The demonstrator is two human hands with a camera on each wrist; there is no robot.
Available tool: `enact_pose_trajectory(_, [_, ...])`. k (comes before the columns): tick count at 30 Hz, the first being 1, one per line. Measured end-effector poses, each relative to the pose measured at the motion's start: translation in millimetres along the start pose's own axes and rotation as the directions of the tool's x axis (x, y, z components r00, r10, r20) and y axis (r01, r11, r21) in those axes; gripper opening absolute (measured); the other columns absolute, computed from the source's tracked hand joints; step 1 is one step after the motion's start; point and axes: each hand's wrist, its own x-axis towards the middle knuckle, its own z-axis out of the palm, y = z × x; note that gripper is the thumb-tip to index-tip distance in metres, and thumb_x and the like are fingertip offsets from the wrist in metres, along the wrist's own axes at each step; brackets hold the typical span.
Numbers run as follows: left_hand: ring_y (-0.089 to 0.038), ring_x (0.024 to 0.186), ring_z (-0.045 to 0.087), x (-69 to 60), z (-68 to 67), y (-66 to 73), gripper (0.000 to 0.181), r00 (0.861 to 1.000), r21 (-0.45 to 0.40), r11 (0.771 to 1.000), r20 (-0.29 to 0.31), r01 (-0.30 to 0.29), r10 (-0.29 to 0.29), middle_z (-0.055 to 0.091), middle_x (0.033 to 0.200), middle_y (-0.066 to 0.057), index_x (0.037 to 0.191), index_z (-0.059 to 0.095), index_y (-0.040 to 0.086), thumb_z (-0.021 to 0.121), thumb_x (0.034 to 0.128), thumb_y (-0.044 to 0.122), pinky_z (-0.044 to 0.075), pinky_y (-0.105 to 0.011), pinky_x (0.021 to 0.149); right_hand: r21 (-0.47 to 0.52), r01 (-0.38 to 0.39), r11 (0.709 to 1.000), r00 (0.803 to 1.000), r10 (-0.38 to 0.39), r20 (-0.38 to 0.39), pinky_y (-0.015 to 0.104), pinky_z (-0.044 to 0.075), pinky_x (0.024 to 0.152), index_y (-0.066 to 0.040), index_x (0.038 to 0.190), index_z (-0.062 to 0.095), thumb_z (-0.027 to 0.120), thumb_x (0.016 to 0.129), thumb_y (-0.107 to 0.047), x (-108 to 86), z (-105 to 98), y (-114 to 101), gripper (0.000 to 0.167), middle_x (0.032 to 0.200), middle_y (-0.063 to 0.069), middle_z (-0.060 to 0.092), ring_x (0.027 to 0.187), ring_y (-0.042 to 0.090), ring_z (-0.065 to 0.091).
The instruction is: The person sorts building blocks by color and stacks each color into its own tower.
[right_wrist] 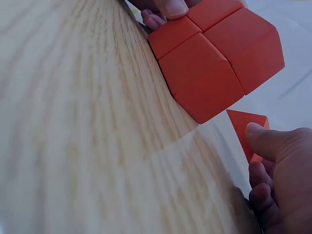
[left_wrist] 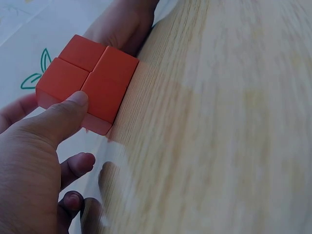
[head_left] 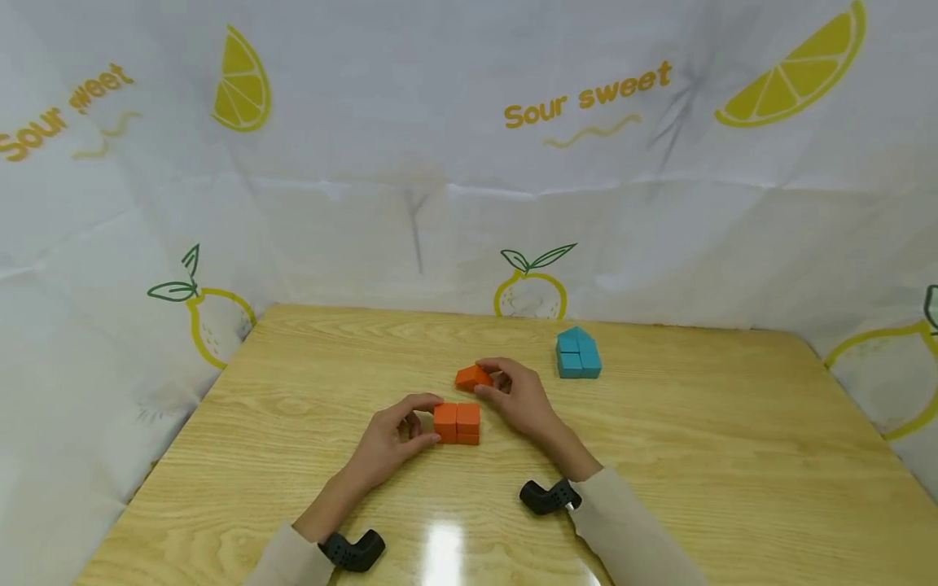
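My left hand (head_left: 392, 435) pinches the left end of a compact group of orange blocks (head_left: 457, 423) standing on the table. In the left wrist view its thumb presses on a face of these blocks (left_wrist: 107, 78), near a seam. Beyond the group, my right hand (head_left: 516, 399) holds a small orange wedge-shaped block (head_left: 471, 378) between thumb and fingers. The right wrist view shows this wedge (right_wrist: 243, 124) with a pointed, triangular face, apart from the orange group (right_wrist: 209, 63). Part of the wedge is hidden by the fingers.
Farther back on the right, several teal blocks (head_left: 578, 358) stand together in a house-like shape with a peaked top. The wooden table (head_left: 696, 423) ends at a white cloth (head_left: 352, 236) printed with lemons. Black devices are strapped at both wrists.
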Motion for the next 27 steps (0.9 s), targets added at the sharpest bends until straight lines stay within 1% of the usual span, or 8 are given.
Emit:
enact_pose_trajectory(3, [-0.022, 0.064, 0.053, -0.7, -0.9, -0.6, 0.046, 1.000, 0.006, 1.000, -0.007, 0.010, -0.010, 0.065, 0.104, -0.008, 0.123, 0.059, 0.002, 0.073, 0.0794, -0.005, 0.045, -0.028, 0.055, 0.012, -0.004, 1.000, 1.000, 0.004, -0.009, 0.031, 0.047, 0.065, -0.013, 0.123, 0.063, 0.071, 0.088, -0.025, -1.9, -1.2, -3.2, 0.038, 0.097, 0.000, 0.064, 0.074, 0.012, 0.055])
enact_pose_trajectory(8, [-0.022, 0.064, 0.053, -1.6, -0.8, -2.0, 0.047, 1.000, 0.013, 1.000, -0.005, 0.009, -0.009, 0.065, 0.105, -0.008, 0.123, 0.058, 0.002, 0.074, 0.0792, -0.005, 0.045, -0.028, 0.055, 0.023, -0.007, 1.000, 1.000, 0.007, -0.023, 0.030, 0.048, 0.066, -0.012, 0.124, 0.063, 0.070, 0.088, -0.025, -5.3, -2.6, -7.2, 0.039, 0.105, 0.001, 0.065, 0.076, 0.013, 0.056])
enact_pose_trajectory(14, [-0.021, 0.063, 0.053, -1.6, -0.1, -1.1, 0.049, 1.000, 0.016, 1.000, -0.017, -0.005, 0.006, 0.065, 0.104, -0.008, 0.123, 0.057, 0.004, 0.074, 0.0782, -0.006, 0.044, -0.028, 0.054, 0.028, 0.024, 0.999, 0.999, -0.023, -0.030, 0.028, 0.049, 0.065, -0.012, 0.125, 0.063, 0.069, 0.090, -0.024, -5.9, -6.4, -15.8, 0.038, 0.111, 0.001, 0.064, 0.079, 0.013, 0.057])
enact_pose_trajectory(17, [-0.021, 0.063, 0.053, -1.1, -0.2, -0.6, 0.050, 1.000, 0.016, 1.000, -0.021, -0.013, 0.014, 0.065, 0.103, -0.008, 0.123, 0.057, 0.005, 0.074, 0.0779, -0.007, 0.044, -0.028, 0.054, 0.045, 0.033, 0.998, 0.999, -0.031, -0.024, 0.028, 0.049, 0.066, -0.013, 0.124, 0.063, 0.069, 0.090, -0.023, -5.5, -9.7, -22.4, 0.037, 0.110, 0.000, 0.064, 0.079, 0.013, 0.057])
enact_pose_trajectory(22, [-0.021, 0.063, 0.052, 0.1, -0.4, -0.1, 0.050, 1.000, 0.013, 1.000, -0.018, -0.023, 0.023, 0.066, 0.104, -0.010, 0.124, 0.055, 0.000, 0.074, 0.0781, -0.008, 0.044, -0.028, 0.054, 0.056, 0.056, 0.997, 0.998, -0.056, 0.000, 0.028, 0.050, 0.066, -0.015, 0.122, 0.064, 0.071, 0.088, -0.023, -5.9, -16.3, -32.2, 0.036, 0.109, -0.003, 0.064, 0.075, 0.012, 0.057])
enact_pose_trajectory(27, [-0.023, 0.063, 0.052, 0.8, -0.2, 0.6, 0.052, 1.000, 0.018, 1.000, -0.010, -0.026, 0.026, 0.066, 0.103, -0.013, 0.126, 0.054, 0.000, 0.074, 0.0784, -0.007, 0.044, -0.029, 0.054, 0.061, 0.085, 0.995, 0.994, -0.089, 0.059, 0.028, 0.050, 0.067, -0.016, 0.119, 0.066, 0.072, 0.087, -0.024, -6.7, -22.1, -37.8, 0.034, 0.104, -0.005, 0.064, 0.074, 0.012, 0.056])
